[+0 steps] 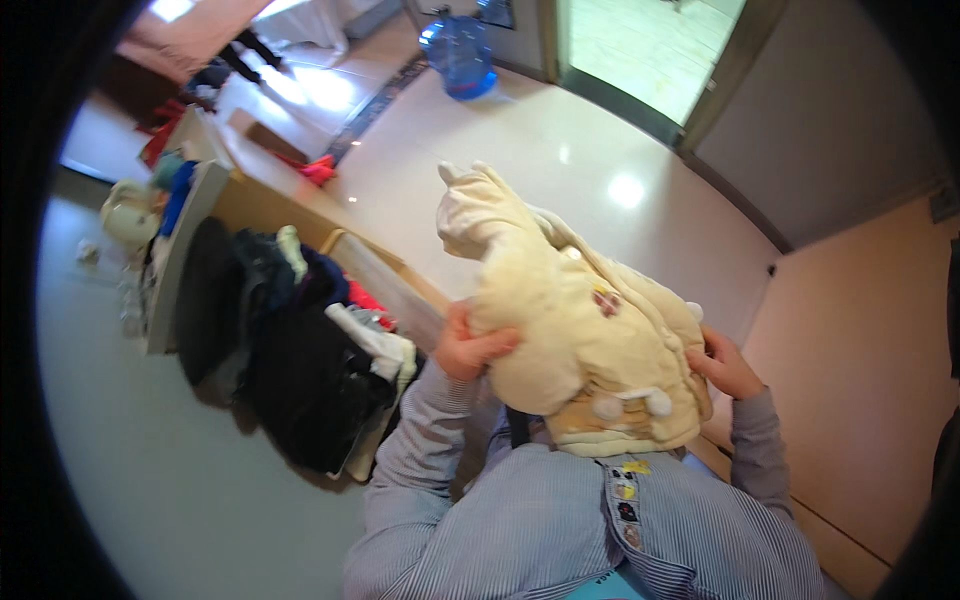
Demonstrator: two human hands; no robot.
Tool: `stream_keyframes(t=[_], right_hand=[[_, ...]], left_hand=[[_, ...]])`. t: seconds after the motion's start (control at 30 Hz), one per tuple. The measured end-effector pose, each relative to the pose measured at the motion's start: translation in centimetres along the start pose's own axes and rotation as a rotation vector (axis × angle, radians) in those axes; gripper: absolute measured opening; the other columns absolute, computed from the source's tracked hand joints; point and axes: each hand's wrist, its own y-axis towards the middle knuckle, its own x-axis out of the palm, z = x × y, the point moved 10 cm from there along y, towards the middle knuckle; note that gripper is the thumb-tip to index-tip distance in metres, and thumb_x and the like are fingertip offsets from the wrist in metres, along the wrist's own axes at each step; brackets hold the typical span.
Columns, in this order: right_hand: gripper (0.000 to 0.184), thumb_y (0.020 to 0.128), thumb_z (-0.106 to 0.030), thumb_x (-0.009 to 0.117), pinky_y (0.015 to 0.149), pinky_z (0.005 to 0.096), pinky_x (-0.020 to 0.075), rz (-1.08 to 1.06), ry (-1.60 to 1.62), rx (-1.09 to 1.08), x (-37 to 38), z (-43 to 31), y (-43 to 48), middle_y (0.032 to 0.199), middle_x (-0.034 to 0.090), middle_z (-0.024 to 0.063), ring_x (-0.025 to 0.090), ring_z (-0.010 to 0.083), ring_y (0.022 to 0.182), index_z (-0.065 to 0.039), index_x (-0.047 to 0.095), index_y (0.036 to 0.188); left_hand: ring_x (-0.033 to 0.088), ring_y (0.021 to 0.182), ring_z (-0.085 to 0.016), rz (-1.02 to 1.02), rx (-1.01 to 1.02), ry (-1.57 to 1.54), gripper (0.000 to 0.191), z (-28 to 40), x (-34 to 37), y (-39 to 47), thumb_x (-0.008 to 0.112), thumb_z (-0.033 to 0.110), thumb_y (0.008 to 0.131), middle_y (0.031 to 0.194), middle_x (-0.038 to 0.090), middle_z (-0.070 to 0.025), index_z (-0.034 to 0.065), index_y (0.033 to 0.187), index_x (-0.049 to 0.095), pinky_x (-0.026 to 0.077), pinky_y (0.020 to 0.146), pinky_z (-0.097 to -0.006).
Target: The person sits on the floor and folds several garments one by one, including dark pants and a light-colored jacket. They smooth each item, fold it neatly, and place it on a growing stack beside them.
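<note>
A cream-yellow padded child's jacket (555,322) hangs in front of my body, held up between both hands. Small ears stand on its hood at the upper left, and a dark red patch and white pompoms sit on its front. My left hand (472,345) grips the jacket's left side, thumb over the cloth. At the opposite edge, my right hand (726,365) pinches the fabric, its fingers partly hidden behind it. The lower hem rests near my striped shirt (510,510).
To the left, a wooden box (270,202) holds folded dark clothes (300,367) and several lighter pieces. A blue water jug (461,56) stands on the tiled floor by a doorway (637,67). Another person's legs (247,56) show at the upper left. A wooden panel (847,352) rises on the right.
</note>
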Motion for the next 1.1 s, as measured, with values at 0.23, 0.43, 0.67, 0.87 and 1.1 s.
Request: stream_keyframes(t=[0.23,0.43,0.67,0.87,1.1], right_hand=[[0.026,0.07,-0.007,0.064,0.076,0.0352,0.045,0.336,-0.557,-0.991,0.4,-14.7,-6.2,0.095,0.063,0.0109,0.058,0.026,0.088,-0.003,0.061,0.095],[0.008,0.07,-0.005,0.061,0.076,0.0367,0.0437,0.296,-0.755,-1.091,5.0,-17.4,-6.0,0.089,0.063,0.0068,0.056,0.0268,0.081,-0.004,0.062,0.078],[0.013,0.071,-0.015,0.058,0.065,0.0352,0.0458,0.04,-1.018,-0.802,4.6,-12.4,-3.9,0.085,0.064,0.0056,0.057,0.0245,0.071,-0.005,0.063,0.079],[0.018,0.075,-0.016,0.054,0.061,0.0369,0.0474,-0.313,-0.698,-0.642,6.7,-8.5,-2.2,0.08,0.06,0.0092,0.058,0.0282,0.07,-0.004,0.062,0.085],[0.022,0.074,-0.023,0.051,0.059,0.0403,0.0457,-0.23,-1.052,-0.599,8.5,-6.1,0.2,0.072,0.055,0.013,0.057,0.0312,0.068,-0.003,0.058,0.069]], left_hand=[[0.058,0.088,-0.012,-0.342,0.071,0.183,0.028,3.3,9.7,-1.7,0.072,0.006,0.07,0.093,0.064,-0.0045,-0.0001,0.096,0.062,0.046,0.077,-0.0259],[0.057,0.089,-0.017,-0.566,0.227,0.355,0.026,4.1,14.0,-3.2,0.073,0.007,0.07,0.092,0.062,-0.0069,-0.0013,0.093,0.062,0.043,0.079,-0.0274],[0.057,0.089,-0.015,-0.46,0.202,0.461,0.031,2.8,10.9,-2.7,0.073,0.007,0.07,0.094,0.063,-0.0069,-0.0004,0.098,0.061,0.044,0.078,-0.027],[0.057,0.088,-0.013,-0.25,0.022,0.441,0.034,-0.6,5.6,-2.1,0.072,0.007,0.071,0.094,0.063,-0.0056,0.0001,0.102,0.061,0.045,0.078,-0.0258],[0.059,0.077,-0.03,-0.101,0.2,1.129,0.034,1.3,3.5,-2.2,0.072,0.02,0.068,0.087,0.062,-0.0144,0.0029,0.095,0.062,0.046,0.07,-0.0337]])
